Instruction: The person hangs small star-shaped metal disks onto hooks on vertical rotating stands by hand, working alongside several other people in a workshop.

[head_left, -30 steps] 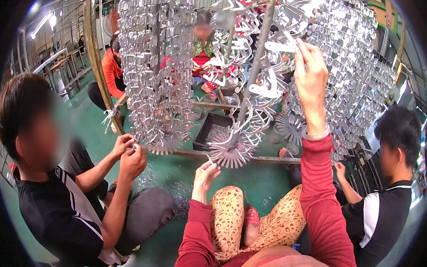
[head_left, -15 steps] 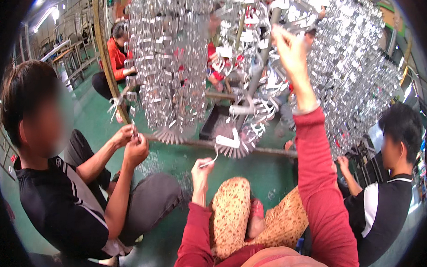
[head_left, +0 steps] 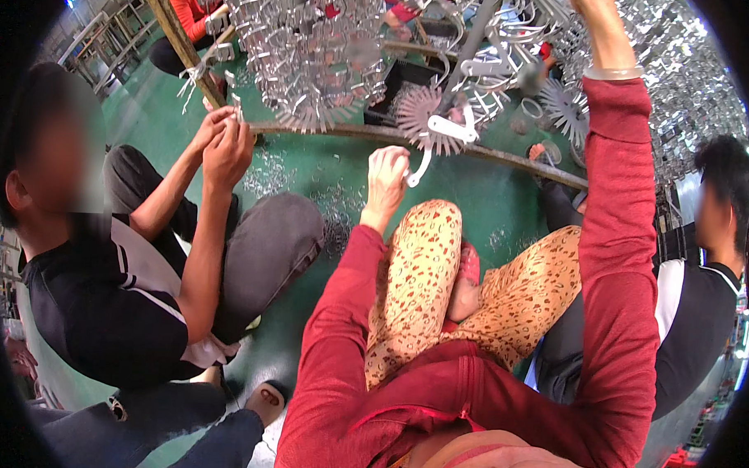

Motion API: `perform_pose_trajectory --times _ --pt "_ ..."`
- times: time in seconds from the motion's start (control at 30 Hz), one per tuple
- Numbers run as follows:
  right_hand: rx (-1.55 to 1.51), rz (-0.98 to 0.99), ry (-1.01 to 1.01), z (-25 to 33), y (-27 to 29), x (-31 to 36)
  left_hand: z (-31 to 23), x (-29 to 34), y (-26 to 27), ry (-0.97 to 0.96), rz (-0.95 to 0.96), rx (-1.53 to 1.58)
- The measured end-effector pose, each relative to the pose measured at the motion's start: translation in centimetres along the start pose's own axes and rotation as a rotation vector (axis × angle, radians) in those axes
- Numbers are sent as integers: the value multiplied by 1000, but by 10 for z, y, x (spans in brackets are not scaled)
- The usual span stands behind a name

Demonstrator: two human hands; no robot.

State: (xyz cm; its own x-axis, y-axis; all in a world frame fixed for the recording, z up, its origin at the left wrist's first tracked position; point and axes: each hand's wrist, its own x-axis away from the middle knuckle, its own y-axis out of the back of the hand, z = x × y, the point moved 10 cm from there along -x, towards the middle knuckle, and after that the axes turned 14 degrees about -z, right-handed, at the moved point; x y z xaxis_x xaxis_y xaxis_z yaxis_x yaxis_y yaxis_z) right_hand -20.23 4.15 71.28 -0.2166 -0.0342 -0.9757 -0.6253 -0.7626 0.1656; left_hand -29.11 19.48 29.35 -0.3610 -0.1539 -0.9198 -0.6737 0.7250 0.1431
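My left hand [head_left: 386, 181] is in front of the rack's lower bar, fingers curled closed at the rounded end of a thin curved metal strip [head_left: 425, 163]. The strip rises toward a pale bent metal piece [head_left: 452, 128], which hangs before a fan of flat metal prongs [head_left: 420, 112]. My right hand [head_left: 595, 4] is raised to the top edge. Its fingers are cut off there, so what they touch is hidden. Near it, many curved metal pieces [head_left: 513, 49] hang around a grey pole [head_left: 474, 39].
Dense hanging columns of small shiny metal parts [head_left: 307, 50] stand ahead. A wooden bar [head_left: 345, 131] crosses low in front. Co-workers sit close on my left [head_left: 100, 307] and right [head_left: 697, 328]. Metal scraps [head_left: 333, 224] lie on the green floor; a dark crate [head_left: 388, 94] stands behind the bar.
The view has tilted down, so the scene sits higher in the picture. My right hand has moved up to the top edge, its fingers leaving view. My left hand stays beside the curved strip.
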Motion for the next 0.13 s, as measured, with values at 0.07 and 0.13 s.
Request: perform_pose_trajectory --times 0.07,0.13 --pt "62 -44 171 -4 3 -3 -7 -4 -8 -74 104 -113" --pt "85 -62 255 -6 -1 -1 -5 -4 -18 -50 197 -84"
